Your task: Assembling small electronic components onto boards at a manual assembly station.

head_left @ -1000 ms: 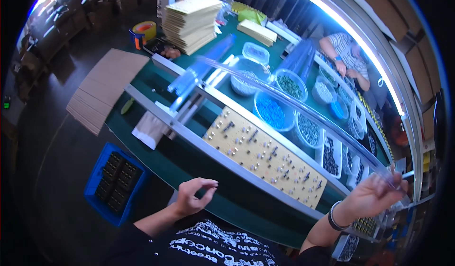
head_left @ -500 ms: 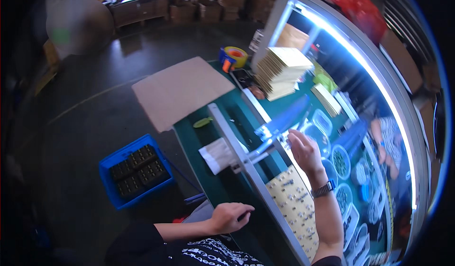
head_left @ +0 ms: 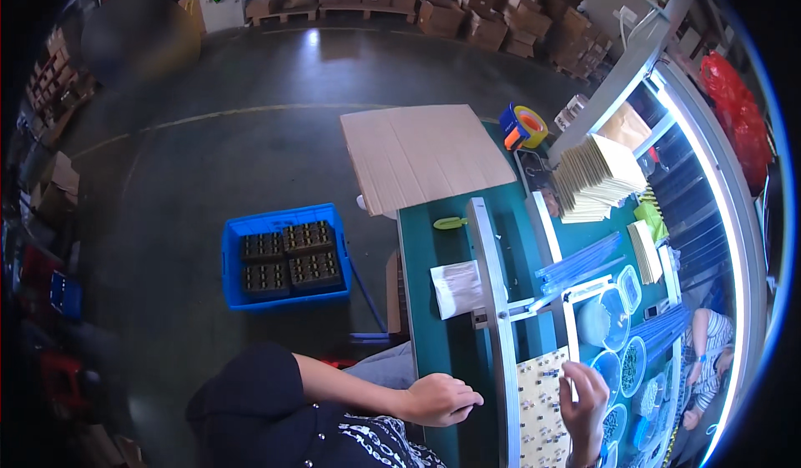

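Note:
My right hand [head_left: 587, 395] hovers at the right edge of a pale yellow board [head_left: 538, 401], with thumb and fingers bent towards each other. If something small is between them, I cannot make it out. Small metal parts stand in rows across the board, which lies beside a metal rail [head_left: 498, 301]. My left hand [head_left: 442, 400] is loosely closed near the front of the green table [head_left: 417, 243], left of the rail, and no object shows in it. Round clear tubs [head_left: 632, 366] of small parts stand to the right of my right hand.
A blue crate [head_left: 284, 305] of dark blocks is on the floor at left. Cardboard [head_left: 425, 155], a tape dispenser [head_left: 524, 126], stacked yellow boards [head_left: 596, 180], blue strips [head_left: 580, 268] and a white cloth [head_left: 456, 289] lie on the table. Another person [head_left: 705, 359] sits at right.
My view has swung left, so the crate and table show further right. My right hand has come back from the blue strips to the yellow board. My left hand stays loosely closed.

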`<state>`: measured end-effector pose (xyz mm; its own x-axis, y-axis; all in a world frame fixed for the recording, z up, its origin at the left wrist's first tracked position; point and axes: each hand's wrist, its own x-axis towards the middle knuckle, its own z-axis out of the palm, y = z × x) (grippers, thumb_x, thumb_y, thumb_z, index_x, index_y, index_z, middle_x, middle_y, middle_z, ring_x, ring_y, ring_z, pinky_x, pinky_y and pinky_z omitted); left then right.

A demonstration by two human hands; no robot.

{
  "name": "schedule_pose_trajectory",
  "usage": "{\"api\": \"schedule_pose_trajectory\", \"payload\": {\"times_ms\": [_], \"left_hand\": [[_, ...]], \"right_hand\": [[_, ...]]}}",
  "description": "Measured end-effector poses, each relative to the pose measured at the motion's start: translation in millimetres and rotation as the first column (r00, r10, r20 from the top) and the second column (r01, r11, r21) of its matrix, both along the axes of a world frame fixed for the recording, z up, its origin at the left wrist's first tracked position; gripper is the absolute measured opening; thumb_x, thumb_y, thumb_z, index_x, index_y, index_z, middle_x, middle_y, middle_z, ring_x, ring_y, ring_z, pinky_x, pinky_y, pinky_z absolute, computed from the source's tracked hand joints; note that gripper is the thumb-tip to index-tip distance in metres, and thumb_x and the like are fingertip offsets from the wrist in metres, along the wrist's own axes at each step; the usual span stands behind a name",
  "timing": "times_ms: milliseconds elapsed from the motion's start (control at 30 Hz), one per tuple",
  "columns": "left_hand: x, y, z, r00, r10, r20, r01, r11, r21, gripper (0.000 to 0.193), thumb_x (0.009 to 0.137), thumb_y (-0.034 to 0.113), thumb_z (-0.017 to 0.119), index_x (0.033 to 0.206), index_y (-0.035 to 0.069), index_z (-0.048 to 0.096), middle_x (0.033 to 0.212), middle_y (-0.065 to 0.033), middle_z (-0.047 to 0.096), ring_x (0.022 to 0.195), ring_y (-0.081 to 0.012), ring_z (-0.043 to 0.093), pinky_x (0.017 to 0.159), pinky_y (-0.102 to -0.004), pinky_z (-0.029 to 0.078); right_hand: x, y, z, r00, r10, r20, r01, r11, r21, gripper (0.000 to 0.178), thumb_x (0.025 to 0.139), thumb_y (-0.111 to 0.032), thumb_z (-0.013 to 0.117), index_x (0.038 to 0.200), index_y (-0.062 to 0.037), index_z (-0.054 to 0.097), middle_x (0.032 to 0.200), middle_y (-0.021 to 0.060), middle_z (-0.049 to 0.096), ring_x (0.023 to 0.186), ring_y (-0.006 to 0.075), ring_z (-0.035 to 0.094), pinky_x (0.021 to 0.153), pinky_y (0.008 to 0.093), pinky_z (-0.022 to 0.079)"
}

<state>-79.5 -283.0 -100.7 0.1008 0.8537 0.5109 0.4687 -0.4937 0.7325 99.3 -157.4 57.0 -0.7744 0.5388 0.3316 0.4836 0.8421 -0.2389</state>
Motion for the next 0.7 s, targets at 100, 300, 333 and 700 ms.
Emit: {"api": "schedule_pose_trajectory", "payload": {"times_ms": [100, 300, 333, 700], "left_hand": [[-2, 3, 3, 0.998, -0.027, -0.058, 0.025, 0.999, -0.031, 0.016, 0.078, 0.012, 0.06, 0.093, 0.009, 0.063, 0.075, -0.0044, 0.064, 0.067, -0.0179, 0.061, 0.059, -0.0289, 0.048], [-1, 0, 0, 0.996, -0.058, -0.063, 0.056, 0.998, -0.028, 0.018, 0.08, 0.013, 0.057, 0.096, 0.007, 0.061, 0.075, -0.0053, 0.062, 0.069, -0.0188, 0.06, 0.061, -0.0301, 0.048], [0, 0, 0, 0.996, -0.059, -0.063, 0.058, 0.998, -0.017, 0.018, 0.08, 0.013, 0.058, 0.097, 0.007, 0.061, 0.075, -0.0047, 0.063, 0.068, -0.0178, 0.06, 0.06, -0.0294, 0.048], [8, 4, -5, 0.997, 0.021, -0.079, -0.018, 0.999, 0.036, 0.018, 0.081, 0.015, 0.057, 0.097, 0.007, 0.06, 0.072, -0.0032, 0.059, 0.067, -0.0179, 0.059, 0.059, -0.0303, 0.046]], "right_hand": [[16, -17, 5, 0.999, 0.011, 0.042, -0.013, 0.998, 0.058, 0.012, 0.076, -0.004, 0.063, 0.088, -0.0028, 0.063, 0.084, 0.0134, 0.064, 0.073, 0.029, 0.061, 0.064, 0.0356, 0.049], [35, -55, 31, 0.997, -0.065, 0.051, 0.067, 0.997, -0.036, 0.016, 0.074, 0.003, 0.064, 0.09, -0.0017, 0.064, 0.084, 0.0154, 0.064, 0.077, 0.0325, 0.061, 0.071, 0.0385, 0.047], [40, -58, 33, 0.996, -0.067, 0.051, 0.067, 0.998, -0.006, 0.016, 0.073, 0.004, 0.065, 0.089, -0.0009, 0.064, 0.082, 0.0151, 0.064, 0.075, 0.0324, 0.061, 0.071, 0.0385, 0.047], [49, -51, 51, 0.993, 0.064, 0.096, -0.068, 0.997, 0.037, 0.017, 0.074, 0.005, 0.063, 0.09, 0.0027, 0.063, 0.078, 0.016, 0.062, 0.07, 0.0296, 0.06, 0.067, 0.0377, 0.047]]}}
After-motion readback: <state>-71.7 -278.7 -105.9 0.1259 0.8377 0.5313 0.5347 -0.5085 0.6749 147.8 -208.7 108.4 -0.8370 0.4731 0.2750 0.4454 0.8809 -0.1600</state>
